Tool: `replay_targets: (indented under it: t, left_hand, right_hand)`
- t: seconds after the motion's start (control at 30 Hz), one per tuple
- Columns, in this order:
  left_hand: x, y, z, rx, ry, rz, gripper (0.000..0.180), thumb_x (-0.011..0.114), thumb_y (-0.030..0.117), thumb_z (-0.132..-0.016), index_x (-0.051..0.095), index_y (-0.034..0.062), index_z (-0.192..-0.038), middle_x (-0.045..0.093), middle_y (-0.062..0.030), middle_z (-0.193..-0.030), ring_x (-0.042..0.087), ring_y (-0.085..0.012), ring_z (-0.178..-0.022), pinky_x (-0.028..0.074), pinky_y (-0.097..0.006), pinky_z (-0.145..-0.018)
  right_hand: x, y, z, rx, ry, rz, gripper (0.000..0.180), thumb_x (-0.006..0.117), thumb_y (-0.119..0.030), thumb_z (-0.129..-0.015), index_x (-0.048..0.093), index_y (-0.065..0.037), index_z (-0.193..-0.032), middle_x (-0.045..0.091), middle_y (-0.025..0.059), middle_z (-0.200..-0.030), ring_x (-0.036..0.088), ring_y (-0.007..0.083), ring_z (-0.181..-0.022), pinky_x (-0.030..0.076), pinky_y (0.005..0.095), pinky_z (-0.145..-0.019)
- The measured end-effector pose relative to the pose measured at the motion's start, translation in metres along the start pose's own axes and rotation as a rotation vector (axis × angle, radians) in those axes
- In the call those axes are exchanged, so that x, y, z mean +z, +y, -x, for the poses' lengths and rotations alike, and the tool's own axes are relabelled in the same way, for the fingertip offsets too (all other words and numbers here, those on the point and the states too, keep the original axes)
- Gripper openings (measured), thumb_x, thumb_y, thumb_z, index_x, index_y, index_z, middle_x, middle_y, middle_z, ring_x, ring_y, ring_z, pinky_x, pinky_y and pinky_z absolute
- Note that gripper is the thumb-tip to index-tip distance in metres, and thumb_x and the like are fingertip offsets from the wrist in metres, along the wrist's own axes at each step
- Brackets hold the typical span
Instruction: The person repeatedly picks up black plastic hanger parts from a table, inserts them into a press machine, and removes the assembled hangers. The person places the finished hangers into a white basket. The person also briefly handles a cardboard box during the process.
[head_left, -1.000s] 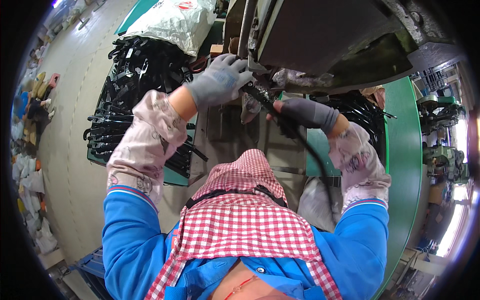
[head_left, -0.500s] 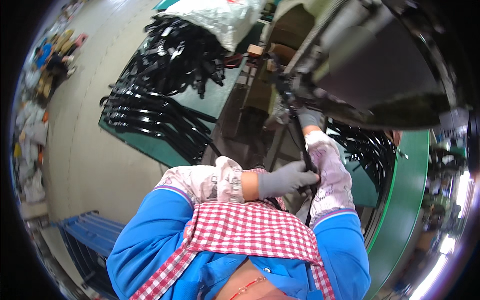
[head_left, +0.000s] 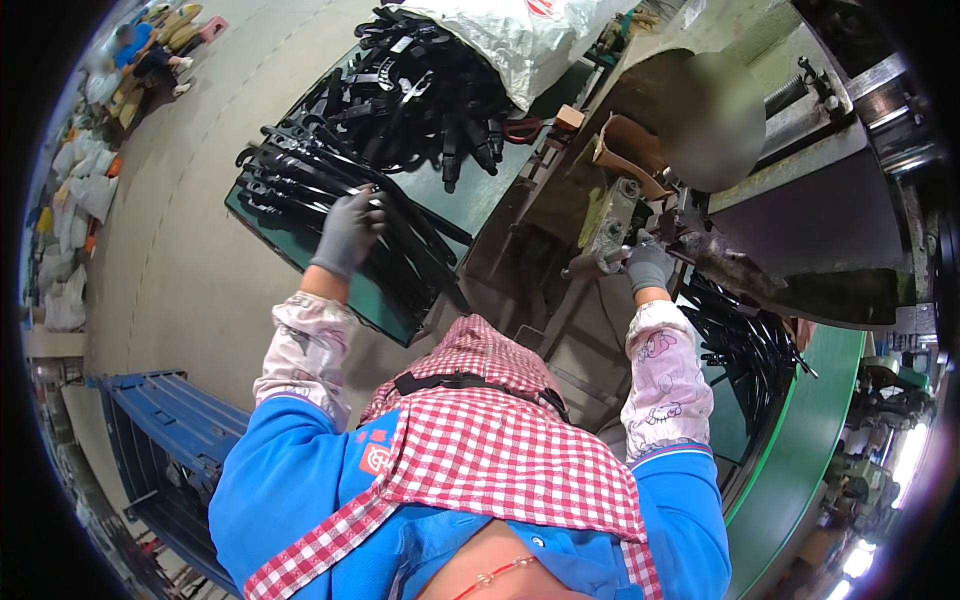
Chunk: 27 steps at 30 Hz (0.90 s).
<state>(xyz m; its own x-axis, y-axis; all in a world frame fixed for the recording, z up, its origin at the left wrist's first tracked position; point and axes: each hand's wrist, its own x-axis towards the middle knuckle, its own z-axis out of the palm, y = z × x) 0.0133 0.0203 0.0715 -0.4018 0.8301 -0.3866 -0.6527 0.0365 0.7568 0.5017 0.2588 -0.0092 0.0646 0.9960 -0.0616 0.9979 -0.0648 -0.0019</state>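
Left grip [head_left: 350, 232] on glossy black strips [head_left: 330, 185]

Left hand [head_left: 348, 232] gloved, arm stretched forward-left, fingers curled downward. Right hand [head_left: 650, 266] gloved, arm raised ahead, fist closed. Patterned sleeve covers on both forearms.

Both hands wear grey knit gloves: left hand [head_left: 350, 232], right hand [head_left: 650, 268]. Pale printed sleeve covers [head_left: 665, 375] overlie a blue jacket [head_left: 290, 480]; a red-and-white checked scarf [head_left: 500, 450] drapes the chest.

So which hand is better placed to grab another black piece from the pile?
Left. The left hand already rests on the pile of black parts, while the right hand is over at the machine.
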Motion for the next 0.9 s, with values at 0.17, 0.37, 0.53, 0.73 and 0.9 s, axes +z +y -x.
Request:
replay_targets:
  t: [0.17, 0.37, 0.53, 0.73, 0.9]
  left_hand:
    - [-0.058, -0.030, -0.035, 0.238, 0.592, -1.021, 0.059, 0.067, 0.020, -0.085, 0.043, 0.0002, -0.135, 0.047, -0.0204, -0.131, 0.058, -0.0292, -0.106, 0.050, -0.037, -0.091]
    - [-0.036, -0.042, -0.046, 0.569, 0.578, -1.558, 0.074, 0.071, 0.023, -0.080, 0.038, 0.0035, -0.143, 0.034, -0.0223, -0.148, 0.038, -0.0385, -0.134, 0.034, -0.045, -0.112]
    - [0.071, -0.021, -0.098, 0.990, -0.120, -1.970, 0.073, 0.067, 0.007, -0.073, 0.047, 0.0225, -0.141, 0.046, -0.0147, -0.143, 0.044, -0.0367, -0.130, 0.038, -0.044, -0.107]
    - [0.075, -0.049, -0.205, 0.787, -0.315, -2.511, 0.027, 0.056, 0.029, -0.090, 0.070, 0.0253, -0.113, 0.051, -0.0061, -0.137, 0.047, -0.0304, -0.126, 0.042, -0.045, -0.096]
    - [0.124, -0.046, -0.156, 1.197, -0.578, -2.132, 0.023, 0.067, 0.030, -0.081, 0.072, 0.0210, -0.101, 0.062, -0.0035, -0.119, 0.051, -0.0298, -0.120, 0.039, -0.047, -0.102]
  right_hand:
    - [-0.014, -0.003, 0.023, -0.064, 0.025, -0.188, 0.041, 0.058, -0.037, -0.090, 0.065, -0.013, -0.122, 0.065, 0.0161, -0.122, 0.060, 0.0367, -0.115, 0.046, 0.0455, -0.098]
    - [-0.058, -0.003, 0.049, -0.270, 0.178, -0.290, 0.037, 0.054, -0.034, -0.094, 0.064, -0.010, -0.120, 0.061, 0.0189, -0.125, 0.055, 0.0379, -0.120, 0.043, 0.0462, -0.103]
    - [0.022, 0.067, 0.027, -0.292, 0.159, -0.221, 0.043, 0.042, -0.036, -0.101, 0.055, -0.009, -0.130, 0.052, 0.0158, -0.139, 0.047, 0.0341, -0.129, 0.036, 0.0446, -0.111]
    - [-0.055, 0.043, 0.065, -0.464, 0.246, -0.632, 0.036, 0.055, -0.028, -0.096, 0.060, -0.007, -0.125, 0.059, 0.0097, -0.122, 0.055, 0.0260, -0.112, 0.044, 0.0379, -0.097]
    - [-0.166, -0.014, 0.125, -0.617, -0.095, -1.294, 0.028, 0.070, -0.020, -0.091, 0.068, -0.005, -0.116, 0.069, 0.0043, -0.103, 0.066, 0.0191, -0.094, 0.052, 0.0318, -0.083]
